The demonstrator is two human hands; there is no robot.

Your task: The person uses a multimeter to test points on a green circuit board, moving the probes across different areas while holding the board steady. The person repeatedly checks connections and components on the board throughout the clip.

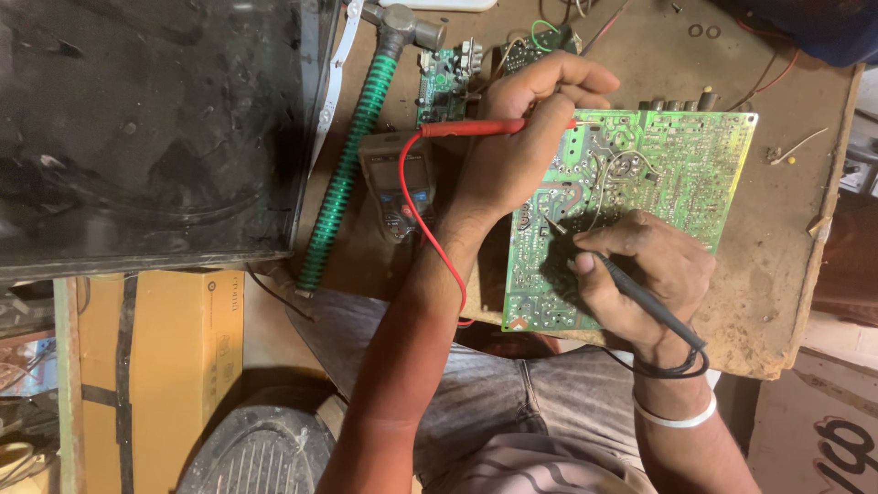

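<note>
Your left hand (pixel 521 137) pinches the red probe (pixel 485 128), tip on the green PCB (pixel 677 165) top edge; right hand (pixel 640 274) grips the black probe (pixel 640 297) pen-style mid-board. Multimeter (pixel 398 183) sits just left, w/ display in view.

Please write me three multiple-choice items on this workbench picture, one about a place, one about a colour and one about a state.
1. Where does the multimeter lie?
A. left of the green circuit board
B. on top of the board
C. on the cardboard box

2. What colour is the probe in the left hand?
A. black
B. red
C. yellow

3. What is the right hand doing?
A. resting empty on the bench
B. gripping the hammer
C. holding a black probe with its tip on the board

Answers: 1 A, the meter sits on the bench between the green hose and the board. 2 B, the red probe and its lead are both red. 3 C, the fingers pinch the black probe tip-down on the solder side.
</note>
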